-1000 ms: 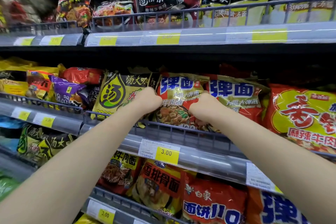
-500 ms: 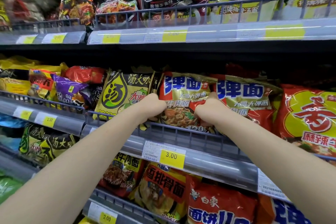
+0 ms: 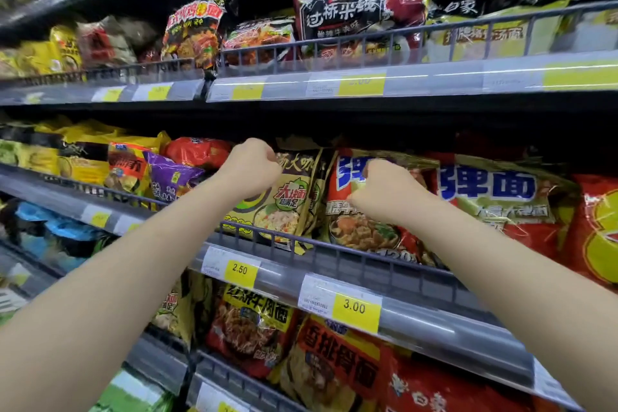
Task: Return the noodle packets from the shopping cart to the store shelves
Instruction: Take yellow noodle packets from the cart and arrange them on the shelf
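A red and gold noodle packet point(image 3: 371, 237) with blue characters stands on the middle shelf behind the wire rail point(image 3: 337, 252). My right hand point(image 3: 384, 192) grips its upper part with curled fingers. To its left stands a yellow and black noodle packet point(image 3: 291, 207). My left hand point(image 3: 250, 169) is curled over that packet's upper left corner, and the back of the hand hides the fingertips. Both forearms reach up from the bottom of the view. No shopping cart is in view.
A second red and gold packet point(image 3: 495, 191) stands right of the held one, and a purple packet point(image 3: 167, 177) lies to the left. Price tags reading 2.50 point(image 3: 240, 269) and 3.00 point(image 3: 354, 306) hang on the shelf front. Packed shelves run above point(image 3: 334, 84) and below.
My left hand has left the red and gold packet's left edge and moved up and left onto the yellow and black packet. My right hand has risen on the red packet. The view has tilted up.
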Available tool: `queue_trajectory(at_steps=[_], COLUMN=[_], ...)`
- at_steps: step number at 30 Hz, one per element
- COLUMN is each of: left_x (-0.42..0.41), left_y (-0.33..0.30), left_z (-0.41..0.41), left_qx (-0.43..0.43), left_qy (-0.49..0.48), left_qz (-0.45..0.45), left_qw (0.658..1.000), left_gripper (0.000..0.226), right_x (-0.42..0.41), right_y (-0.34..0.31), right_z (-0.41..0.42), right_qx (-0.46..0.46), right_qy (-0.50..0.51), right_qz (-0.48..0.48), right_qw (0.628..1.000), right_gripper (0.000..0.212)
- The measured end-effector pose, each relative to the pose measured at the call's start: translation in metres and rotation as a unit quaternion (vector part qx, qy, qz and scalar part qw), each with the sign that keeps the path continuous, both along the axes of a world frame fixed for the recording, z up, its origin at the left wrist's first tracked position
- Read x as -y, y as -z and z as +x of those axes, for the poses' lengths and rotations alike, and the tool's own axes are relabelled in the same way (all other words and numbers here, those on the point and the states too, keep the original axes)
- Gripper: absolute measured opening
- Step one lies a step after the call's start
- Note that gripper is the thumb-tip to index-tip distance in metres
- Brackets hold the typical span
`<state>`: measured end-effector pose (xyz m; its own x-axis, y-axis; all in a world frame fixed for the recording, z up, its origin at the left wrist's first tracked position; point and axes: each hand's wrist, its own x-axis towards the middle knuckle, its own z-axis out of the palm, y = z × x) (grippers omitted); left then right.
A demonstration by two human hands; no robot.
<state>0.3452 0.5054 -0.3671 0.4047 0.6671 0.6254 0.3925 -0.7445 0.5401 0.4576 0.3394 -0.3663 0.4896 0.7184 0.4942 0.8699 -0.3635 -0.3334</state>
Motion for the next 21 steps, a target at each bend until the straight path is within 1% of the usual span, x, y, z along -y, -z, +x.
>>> queue_trajectory(at_steps=[1,3,5,7,11,15,17,20,21], left_x=[-0.011,-0.033,-0.048,-0.055,-0.066,-0.076,-0.078,-0.077,-0.076], left_y=[0.001,0.006,0.013,0.020,0.032,0.040,0.043,0.045,0.045], left_z=[-0.008,-0.018,-0.024,-0.027,-0.027,-0.023,-0.021,-0.019,-0.019], left_qx=[-0.021,-0.070,-0.100,-0.116,-0.147,-0.135,-0.129,-0.142,-0.145], left_qy=[-0.040,-0.078,-0.077,-0.062,-0.040,-0.026,-0.024,-0.036,-0.035], left_qz=[0.010,-0.008,-0.058,-0.102,-0.119,-0.116,-0.103,-0.076,-0.075], left_qw=[0.999,0.994,0.990,0.986,0.981,0.984,0.986,0.986,0.986], left_gripper=[0.020,0.021,0.033,0.049,0.061,0.071,0.070,0.066,0.065], right_x=[-0.010,-0.030,-0.049,-0.065,-0.086,-0.097,-0.099,-0.099,-0.099], right_y=[0.003,0.009,0.014,0.018,0.026,0.029,0.028,0.025,0.025], right_z=[-0.001,-0.002,0.000,0.002,-0.002,-0.002,0.001,0.004,0.003], right_qx=[-0.018,-0.061,-0.124,-0.170,-0.149,-0.121,-0.118,-0.127,-0.130], right_qy=[-0.021,-0.058,-0.089,-0.109,-0.105,-0.081,-0.066,-0.052,-0.044], right_qz=[-0.013,-0.031,-0.033,-0.038,-0.073,-0.073,-0.072,-0.094,-0.096], right_qw=[1.000,0.996,0.988,0.979,0.981,0.987,0.988,0.986,0.986], right_gripper=[0.029,0.033,0.031,0.034,0.034,0.024,0.026,0.017,0.019])
